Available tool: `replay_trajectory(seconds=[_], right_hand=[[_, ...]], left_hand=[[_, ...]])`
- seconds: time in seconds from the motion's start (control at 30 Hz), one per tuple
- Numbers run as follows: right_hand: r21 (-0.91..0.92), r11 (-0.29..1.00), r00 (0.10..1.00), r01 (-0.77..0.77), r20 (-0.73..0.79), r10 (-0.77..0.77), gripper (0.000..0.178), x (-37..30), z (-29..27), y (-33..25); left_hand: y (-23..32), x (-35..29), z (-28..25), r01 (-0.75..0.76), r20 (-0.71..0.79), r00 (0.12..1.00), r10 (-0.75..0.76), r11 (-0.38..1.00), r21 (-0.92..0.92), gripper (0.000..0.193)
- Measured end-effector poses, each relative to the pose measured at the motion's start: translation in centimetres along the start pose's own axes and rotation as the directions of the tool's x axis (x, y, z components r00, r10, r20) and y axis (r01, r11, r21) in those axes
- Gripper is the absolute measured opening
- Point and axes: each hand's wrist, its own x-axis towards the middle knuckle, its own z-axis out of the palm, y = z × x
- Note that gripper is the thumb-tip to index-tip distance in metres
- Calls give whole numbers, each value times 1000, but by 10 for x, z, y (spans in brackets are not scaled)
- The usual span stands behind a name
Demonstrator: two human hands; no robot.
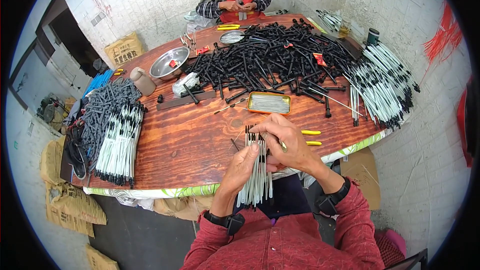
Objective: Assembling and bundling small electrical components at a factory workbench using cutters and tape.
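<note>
Close to the table's front edge, my left hand (pixel 241 166) is closed round a bundle of thin white rods (pixel 256 182) with black ends, held upright with the black ends toward the table. My right hand (pixel 287 141) reaches over from the right, fingers bent and fingertips at the black ends; what it pinches there is too small to make out. Yellow-handled pliers (pixel 312 143) show just right of that hand, their jaws hidden behind it. Beyond my hands lies an orange-rimmed tin (pixel 270 113) of thin metal pins.
A large heap of black plastic parts (pixel 260 57) covers the far table. Bundled white rods lie at right (pixel 382 87) and left (pixel 119 145), beside grey parts (pixel 107 105). A steel bowl (pixel 161 68) stands back left. Across the table, a person in a red apron (pixel 241 0) handles something small.
</note>
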Motion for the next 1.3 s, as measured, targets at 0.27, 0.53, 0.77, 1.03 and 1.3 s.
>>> replay_trajectory(seconds=[0.27, 0.53, 0.77, 1.03, 1.3], right_hand=[[-61, 997, 997, 51, -59, -55, 25, -1, 2, -7], [-90, 996, 999, 28, -41, -32, 24, 1, 2, -7], [13, 996, 995, 84, -54, -83, 23, 4, 7, 3], [-23, 998, 998, 59, 7, -58, 21, 7, 6, -2], [-12, 1000, 1000, 14, -16, -14, 19, 0, -15, 1]], left_hand=[[-7, 2, -1, -27, -15, 1000, 28, 999, 47, 55], [-5, 0, -2, -20, -23, 1000, 20, 1000, -22, 54], [-2, 1, -9, -42, 69, 997, 43, 999, -7, 52], [-16, 6, -11, -122, 83, 991, 110, 979, 165, 29], [-15, 7, -26, -36, 126, 991, 35, 999, 11, 29]])
